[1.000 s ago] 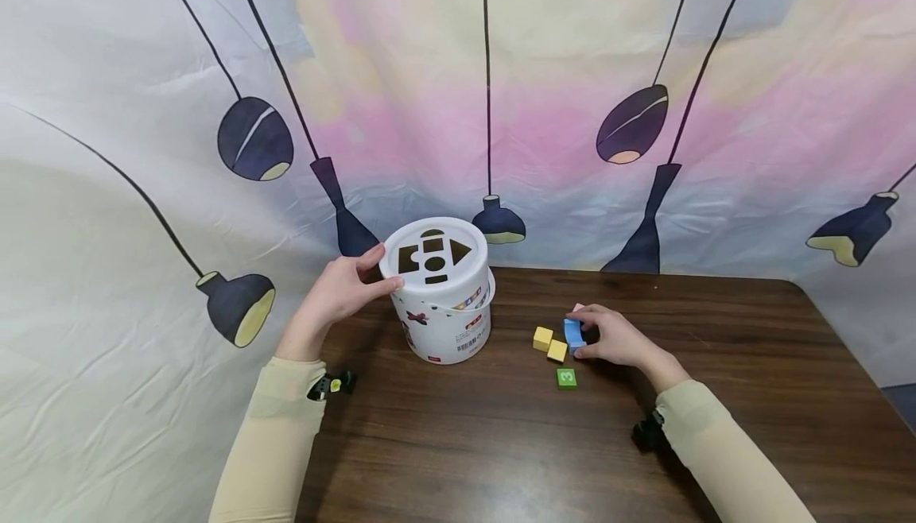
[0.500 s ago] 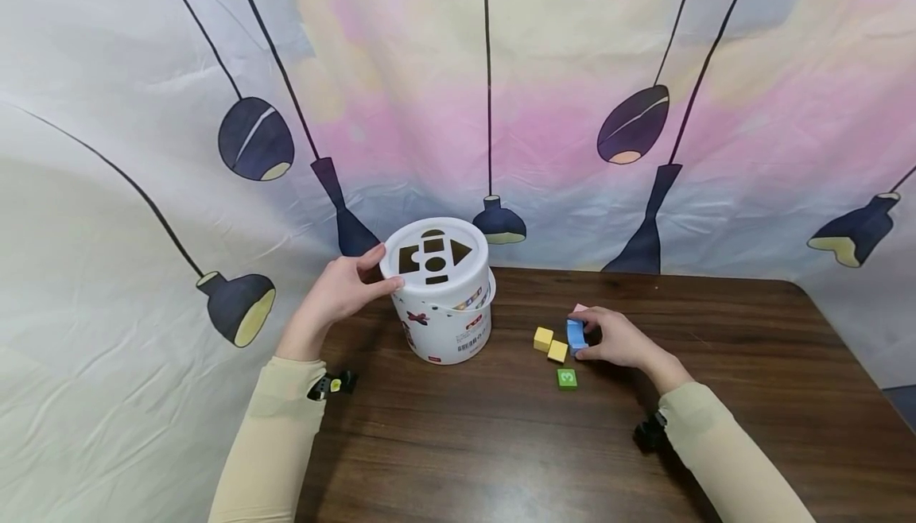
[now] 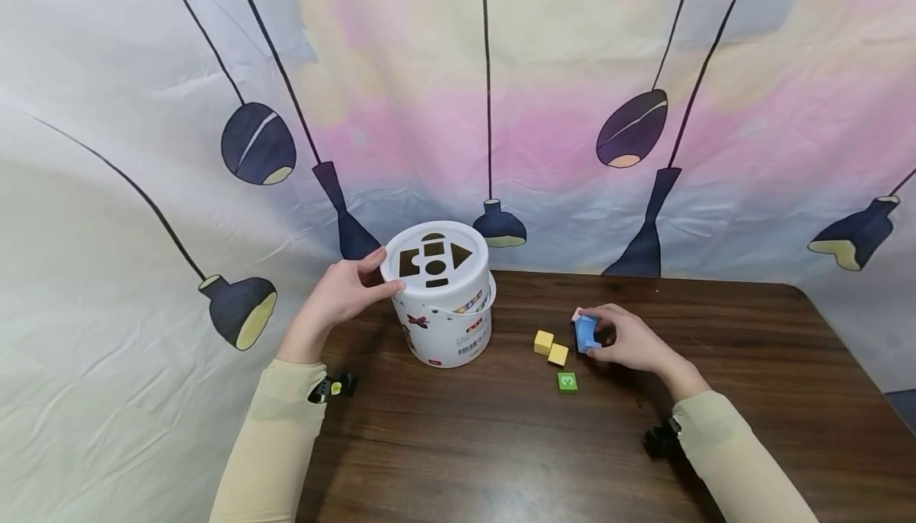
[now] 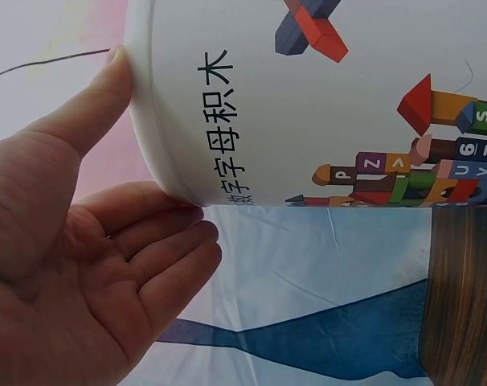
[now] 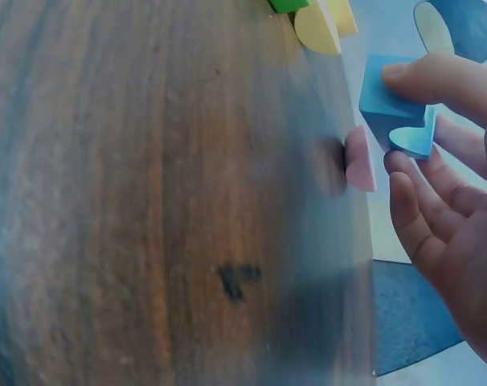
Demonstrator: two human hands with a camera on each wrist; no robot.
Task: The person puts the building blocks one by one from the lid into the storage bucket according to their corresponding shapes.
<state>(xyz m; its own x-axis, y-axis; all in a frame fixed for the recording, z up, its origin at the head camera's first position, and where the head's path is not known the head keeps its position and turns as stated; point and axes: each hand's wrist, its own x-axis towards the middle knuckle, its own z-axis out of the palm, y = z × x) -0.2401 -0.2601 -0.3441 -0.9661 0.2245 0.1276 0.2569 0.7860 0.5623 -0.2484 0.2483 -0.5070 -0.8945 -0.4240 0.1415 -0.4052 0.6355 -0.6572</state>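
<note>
Since the frame half a second ago, the blue block (image 3: pixel 587 333) and the right hand (image 3: pixel 633 340) have shifted a little to the right, while the white bucket (image 3: pixel 442 332) and the left hand (image 3: pixel 343 292) have stayed put. In the head view, the right hand pinches the blue block on the right side of the brown table (image 3: pixel 501 443), with the pink block (image 3: pixel 576 314) just beside its far left end. Two yellow blocks (image 3: pixel 543 342) sit to the left, between it and the bucket; nearer lies the green block (image 3: pixel 567 382), marked with a 3. Behind hangs a cloth (image 3: pixel 558 149) printed with dark lamps. In the left wrist view, the left hand, unclenched, rests its thumb and fingers spread apart against the edge of the bucket's lid (image 3: pixel 461 275); the bucket wall shows printed coloured blocks and dark characters. In the right wrist view, the thumb presses one side of the blue block and fingers support the other, its curved notch showing; whether it touches the table, I cannot tell.
</note>
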